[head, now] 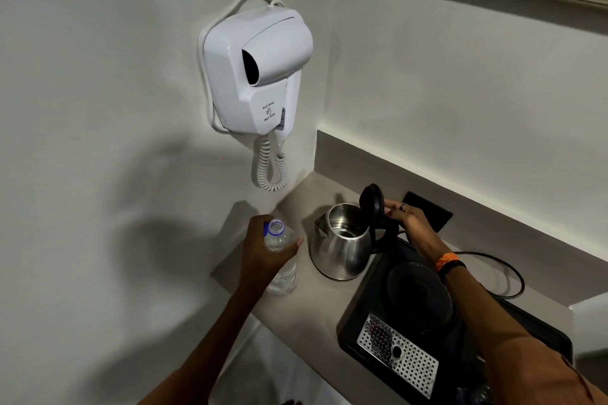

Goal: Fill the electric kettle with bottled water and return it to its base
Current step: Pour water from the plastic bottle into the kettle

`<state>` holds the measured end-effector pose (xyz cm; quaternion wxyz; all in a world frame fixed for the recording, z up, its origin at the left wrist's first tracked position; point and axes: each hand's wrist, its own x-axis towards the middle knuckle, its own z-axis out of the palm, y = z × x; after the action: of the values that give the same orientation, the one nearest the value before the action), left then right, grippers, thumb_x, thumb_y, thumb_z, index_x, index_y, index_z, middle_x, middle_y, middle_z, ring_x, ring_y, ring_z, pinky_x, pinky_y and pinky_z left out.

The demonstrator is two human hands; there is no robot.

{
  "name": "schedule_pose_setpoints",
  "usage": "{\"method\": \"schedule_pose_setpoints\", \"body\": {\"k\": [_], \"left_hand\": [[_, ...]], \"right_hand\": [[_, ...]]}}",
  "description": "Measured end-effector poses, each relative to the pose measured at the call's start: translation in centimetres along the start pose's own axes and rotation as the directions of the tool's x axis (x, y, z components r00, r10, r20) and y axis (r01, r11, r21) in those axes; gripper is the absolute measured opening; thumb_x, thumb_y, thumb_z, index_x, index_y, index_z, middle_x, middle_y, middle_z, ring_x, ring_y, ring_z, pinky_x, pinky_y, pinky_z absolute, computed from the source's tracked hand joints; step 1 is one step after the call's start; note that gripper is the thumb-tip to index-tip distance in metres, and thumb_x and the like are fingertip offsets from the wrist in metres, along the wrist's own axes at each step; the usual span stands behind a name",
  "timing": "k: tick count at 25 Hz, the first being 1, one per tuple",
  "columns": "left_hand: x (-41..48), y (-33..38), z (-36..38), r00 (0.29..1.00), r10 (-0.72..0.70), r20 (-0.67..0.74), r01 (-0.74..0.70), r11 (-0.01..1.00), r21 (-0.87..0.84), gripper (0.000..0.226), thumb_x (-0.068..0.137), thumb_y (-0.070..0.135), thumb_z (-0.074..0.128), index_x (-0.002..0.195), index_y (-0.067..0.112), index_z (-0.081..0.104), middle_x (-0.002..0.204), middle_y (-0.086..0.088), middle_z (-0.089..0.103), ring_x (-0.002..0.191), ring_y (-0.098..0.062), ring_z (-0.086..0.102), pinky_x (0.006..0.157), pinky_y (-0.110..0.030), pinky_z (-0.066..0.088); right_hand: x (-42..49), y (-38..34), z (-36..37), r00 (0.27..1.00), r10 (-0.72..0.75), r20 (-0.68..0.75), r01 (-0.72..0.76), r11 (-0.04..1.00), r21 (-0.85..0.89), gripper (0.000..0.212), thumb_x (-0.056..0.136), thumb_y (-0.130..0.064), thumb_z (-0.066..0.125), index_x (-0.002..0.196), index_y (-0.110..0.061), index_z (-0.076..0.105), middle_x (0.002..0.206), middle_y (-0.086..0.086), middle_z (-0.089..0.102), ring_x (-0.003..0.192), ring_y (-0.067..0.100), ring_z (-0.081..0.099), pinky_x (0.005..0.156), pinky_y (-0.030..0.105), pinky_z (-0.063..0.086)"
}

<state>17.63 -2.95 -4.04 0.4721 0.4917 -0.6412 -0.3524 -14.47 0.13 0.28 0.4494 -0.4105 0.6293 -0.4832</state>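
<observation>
Tabletop (296, 302), beige, set in a wall corner. Hair dryer (256, 72), white, wall-hung above the corner, coiled cord (271, 171) dangling just short of the tabletop. Tray (371, 316), black, at right, carrying the round base (418, 293) and a perforated metal grate (398, 352); a black cable (503, 273) loops behind it. Dark flat slab (427, 209) lies against the back ledge. Kettle (340, 243), steel, stands on the tabletop just left of the tray, off the base, lid (371, 202) tipped upright, interior bare metal; whether it holds water cannot be told. Bottle (281, 256), clear plastic, uncapped, blue neck ring, upright left of the kettle, contents clear. Left hand (263, 246): fingers wrapped around the bottle's upper half. Right hand (406, 215): fingers loosely curled at the raised lid and handle, a ring on one; orange and black bands on the wrist.
</observation>
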Motion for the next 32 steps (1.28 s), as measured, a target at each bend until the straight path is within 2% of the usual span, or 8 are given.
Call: {"method": "schedule_pose_setpoints", "body": {"k": [5, 9, 13, 16, 20, 24, 28, 32], "left_hand": [[-0.4, -0.6, 0.7, 0.995, 0.031, -0.095, -0.029, 0.999, 0.027, 0.047, 0.065, 0.047, 0.082, 0.098, 0.031, 0.053, 0.084, 0.017, 0.066, 0.079, -0.001, 0.065, 0.071, -0.004, 0.046], [1.1, -0.6, 1.4, 0.990, 0.096, -0.099, -0.086, 0.991, 0.103, 0.036, 0.068, 0.042, 0.078, 0.093, 0.037, 0.052, 0.081, 0.017, 0.065, 0.076, 0.000, 0.064, 0.070, -0.004, 0.043], [3.9, -0.3, 1.8, 0.981, 0.189, 0.042, -0.193, 0.954, 0.228, 0.029, 0.071, 0.043, 0.073, 0.086, 0.037, 0.048, 0.071, 0.016, 0.062, 0.069, 0.001, 0.062, 0.066, -0.003, 0.040], [5.4, 0.4, 2.7, 0.943, 0.247, 0.223, -0.306, 0.907, 0.290, 0.028, 0.069, 0.044, 0.071, 0.085, 0.037, 0.049, 0.067, 0.013, 0.060, 0.063, -0.005, 0.059, 0.063, -0.015, 0.046], [6.7, 2.2, 4.0, 0.878, 0.327, 0.350, -0.456, 0.795, 0.401, 0.030, 0.065, 0.046, 0.066, 0.081, 0.029, 0.047, 0.061, 0.011, 0.053, 0.058, -0.014, 0.055, 0.056, -0.027, 0.050], [7.5, 3.6, 5.4, 0.808, 0.360, 0.467, -0.563, 0.705, 0.431, 0.034, 0.064, 0.046, 0.066, 0.081, 0.027, 0.043, 0.065, 0.005, 0.061, 0.058, -0.017, 0.060, 0.052, -0.023, 0.040], [7.7, 3.8, 6.5, 0.761, 0.356, 0.543, -0.627, 0.619, 0.473, 0.033, 0.065, 0.045, 0.064, 0.086, 0.027, 0.047, 0.065, 0.004, 0.065, 0.056, -0.018, 0.062, 0.052, -0.021, 0.037], [8.3, 3.8, 6.9, 0.720, 0.397, 0.569, -0.685, 0.535, 0.494, 0.033, 0.064, 0.050, 0.056, 0.083, 0.026, 0.045, 0.060, 0.004, 0.063, 0.050, -0.017, 0.061, 0.048, -0.020, 0.033]], "right_hand": [[-0.2, 0.3, 0.2, 0.999, -0.011, -0.031, 0.011, 1.000, 0.022, 0.030, 0.100, -0.007, 0.055, 0.125, -0.005, 0.071, 0.117, 0.006, 0.075, 0.108, 0.011, 0.070, 0.087, 0.018, 0.050], [-0.1, 0.6, 0.5, 0.998, -0.016, -0.061, 0.017, 1.000, 0.019, 0.028, 0.100, -0.005, 0.055, 0.123, -0.009, 0.071, 0.112, -0.001, 0.075, 0.094, -0.005, 0.073, 0.076, 0.008, 0.054], [0.0, 0.6, 0.6, 0.997, -0.014, -0.073, 0.016, 0.999, 0.031, 0.027, 0.100, -0.003, 0.053, 0.118, -0.009, 0.072, 0.105, 0.000, 0.076, 0.087, -0.004, 0.074, 0.070, 0.008, 0.054], [0.2, 0.8, 0.5, 0.996, -0.005, -0.094, 0.010, 0.999, 0.052, 0.028, 0.100, -0.003, 0.053, 0.122, -0.004, 0.071, 0.111, 0.004, 0.075, 0.093, 0.002, 0.073, 0.074, 0.010, 0.056], [0.5, 1.2, 0.5, 0.995, -0.006, -0.102, 0.014, 0.997, 0.075, 0.029, 0.099, -0.002, 0.055, 0.124, -0.003, 0.070, 0.112, 0.003, 0.075, 0.097, 0.002, 0.073, 0.081, 0.009, 0.054], [0.7, 1.6, 0.5, 0.994, -0.002, -0.113, 0.011, 0.997, 0.077, 0.027, 0.098, -0.004, 0.058, 0.121, -0.007, 0.072, 0.112, 0.003, 0.076, 0.099, 0.003, 0.072, 0.089, 0.016, 0.051], [0.6, 1.7, 0.5, 0.994, 0.004, -0.109, 0.007, 0.995, 0.100, 0.026, 0.098, -0.005, 0.059, 0.108, -0.021, 0.077, 0.103, -0.010, 0.079, 0.097, -0.001, 0.073, 0.082, 0.011, 0.054], [0.6, 1.7, 0.4, 0.995, 0.009, -0.101, 0.003, 0.993, 0.118, 0.025, 0.098, -0.005, 0.059, 0.108, -0.020, 0.076, 0.104, -0.005, 0.079, 0.097, 0.001, 0.074, 0.082, 0.011, 0.055]]}}
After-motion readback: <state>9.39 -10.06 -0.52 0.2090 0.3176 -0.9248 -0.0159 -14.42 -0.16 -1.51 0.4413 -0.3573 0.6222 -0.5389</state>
